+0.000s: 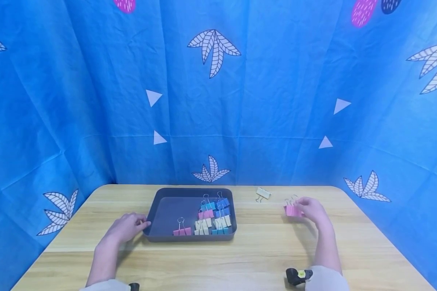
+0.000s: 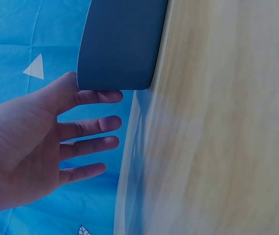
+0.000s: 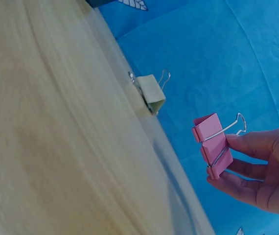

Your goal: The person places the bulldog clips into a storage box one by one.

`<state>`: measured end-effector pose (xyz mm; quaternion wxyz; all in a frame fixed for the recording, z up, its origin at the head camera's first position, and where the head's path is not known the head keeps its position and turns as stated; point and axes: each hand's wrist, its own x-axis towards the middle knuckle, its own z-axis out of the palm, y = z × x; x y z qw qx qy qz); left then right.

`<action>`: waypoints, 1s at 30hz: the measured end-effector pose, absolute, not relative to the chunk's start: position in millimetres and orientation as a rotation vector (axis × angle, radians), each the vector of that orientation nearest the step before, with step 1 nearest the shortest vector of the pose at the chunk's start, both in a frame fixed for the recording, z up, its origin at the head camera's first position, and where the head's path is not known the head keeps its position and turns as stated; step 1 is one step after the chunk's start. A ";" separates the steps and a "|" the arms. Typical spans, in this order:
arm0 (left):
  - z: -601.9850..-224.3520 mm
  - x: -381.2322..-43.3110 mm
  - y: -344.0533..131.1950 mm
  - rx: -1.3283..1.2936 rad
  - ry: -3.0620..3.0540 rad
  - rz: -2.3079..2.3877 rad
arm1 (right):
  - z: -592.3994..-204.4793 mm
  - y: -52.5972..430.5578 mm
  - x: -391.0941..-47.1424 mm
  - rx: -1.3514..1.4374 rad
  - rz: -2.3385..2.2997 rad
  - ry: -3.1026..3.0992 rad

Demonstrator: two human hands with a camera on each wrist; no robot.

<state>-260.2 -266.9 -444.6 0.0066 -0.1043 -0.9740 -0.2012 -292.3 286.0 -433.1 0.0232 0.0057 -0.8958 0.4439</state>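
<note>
My right hand point(image 1: 311, 209) pinches a pink binder clip point(image 3: 215, 147) between thumb and fingers, its wire handles sticking out. In the head view this clip is right of the tray, over the table. My left hand point(image 1: 125, 227) is at the left end of the dark grey tray point(image 1: 189, 238), thumb and index finger gripping its rim; the other fingers point(image 2: 90, 126) extend apart from it. Several binder clips stand in the tray's right part in blue, teal, pink and cream. A separate pink binder clip point(image 1: 182, 231) stands near the tray's front wall.
A cream binder clip point(image 1: 264, 193) lies on the wooden table point(image 1: 255, 258) near its back edge, between the tray and my right hand. Blue patterned cloth point(image 1: 276, 81) hangs behind the table and at both sides.
</note>
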 end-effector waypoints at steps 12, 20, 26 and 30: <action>-444.1 -260.4 -266.8 -0.347 -3.031 -0.602 | -410.1 261.2 -291.6 0.086 1.295 -2.776; -445.2 -260.6 -266.4 -0.346 -3.035 -0.599 | -400.2 248.5 -287.9 0.080 1.244 -2.769; -445.0 -260.1 -266.1 -0.341 -3.030 -0.612 | -394.0 239.9 -286.1 0.071 1.244 -2.770; -444.3 -260.5 -266.7 -0.342 -3.033 -0.612 | -387.0 231.2 -284.3 0.056 1.248 -2.767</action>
